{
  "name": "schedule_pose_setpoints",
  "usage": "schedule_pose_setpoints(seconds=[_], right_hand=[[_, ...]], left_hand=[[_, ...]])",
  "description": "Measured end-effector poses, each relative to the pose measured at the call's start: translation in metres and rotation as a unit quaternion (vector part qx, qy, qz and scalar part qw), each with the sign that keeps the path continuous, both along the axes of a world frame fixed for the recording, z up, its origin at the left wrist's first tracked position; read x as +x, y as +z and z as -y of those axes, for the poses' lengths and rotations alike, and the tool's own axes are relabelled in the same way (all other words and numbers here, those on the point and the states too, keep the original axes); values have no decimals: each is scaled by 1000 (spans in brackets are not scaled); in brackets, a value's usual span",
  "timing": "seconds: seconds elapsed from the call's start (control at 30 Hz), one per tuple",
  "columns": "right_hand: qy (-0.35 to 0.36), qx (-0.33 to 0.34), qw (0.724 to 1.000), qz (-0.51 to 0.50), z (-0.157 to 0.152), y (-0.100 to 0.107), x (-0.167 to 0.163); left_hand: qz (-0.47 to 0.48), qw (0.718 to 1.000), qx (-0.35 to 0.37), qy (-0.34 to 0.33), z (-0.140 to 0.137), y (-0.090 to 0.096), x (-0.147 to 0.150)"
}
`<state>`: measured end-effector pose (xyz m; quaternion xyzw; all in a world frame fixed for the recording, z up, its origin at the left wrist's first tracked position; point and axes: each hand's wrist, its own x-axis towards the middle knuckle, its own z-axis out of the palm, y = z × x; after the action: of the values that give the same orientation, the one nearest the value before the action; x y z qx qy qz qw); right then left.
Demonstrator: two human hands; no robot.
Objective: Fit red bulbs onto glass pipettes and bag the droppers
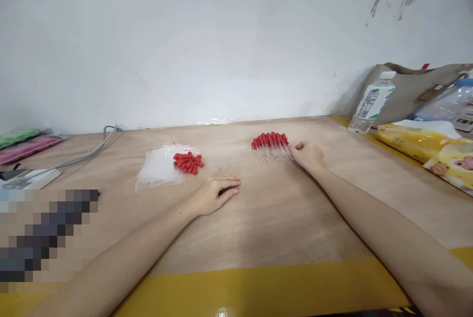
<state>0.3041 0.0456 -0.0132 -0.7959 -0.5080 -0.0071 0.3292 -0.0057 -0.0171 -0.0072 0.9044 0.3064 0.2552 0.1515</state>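
Far-centre: one row of red-capped droppers (271, 145), one of clear tubes (226, 157), too crowded to count | far-left: one red bulb pile (189, 162) on flat clear bags (157, 172) | my left hand (212, 196) rested on the bench (258, 228), fingers open; my right hand (309, 154) touched the capped row's right end, grip unclear.

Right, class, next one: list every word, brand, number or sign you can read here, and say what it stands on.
No text can be read.
Bottle label: print shows, too small and blurred to read.
Pale label at the right edge: dark print, too blurred to read.
Yellow packet: pictures show, but no readable words.
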Motion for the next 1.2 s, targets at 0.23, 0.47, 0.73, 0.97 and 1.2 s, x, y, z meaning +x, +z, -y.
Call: schedule_pose_setpoints(seconds=[0.23, 0.47, 0.73, 0.97, 1.2], right_hand=[[3, -26, 1000, -2, -2, -3, 1], [-1, -7, 1000, -15, 0, -3, 1], [14, -7, 1000, -7, 1, -3, -2], [58, 44, 997, 22, 7, 2, -18], [235, 73, 960, 133, 12, 7, -80]], left_hand=[[-2, 1000, -4, -2, 0, 0, 0], [-3, 1000, -8, -1, -1, 1, 0], [-1, 1000, -6, -4, 0, 2, 0], [-1, 1000, -6, -1, 0, 1, 0], [1, 1000, -8, -3, -1, 0, 0]])
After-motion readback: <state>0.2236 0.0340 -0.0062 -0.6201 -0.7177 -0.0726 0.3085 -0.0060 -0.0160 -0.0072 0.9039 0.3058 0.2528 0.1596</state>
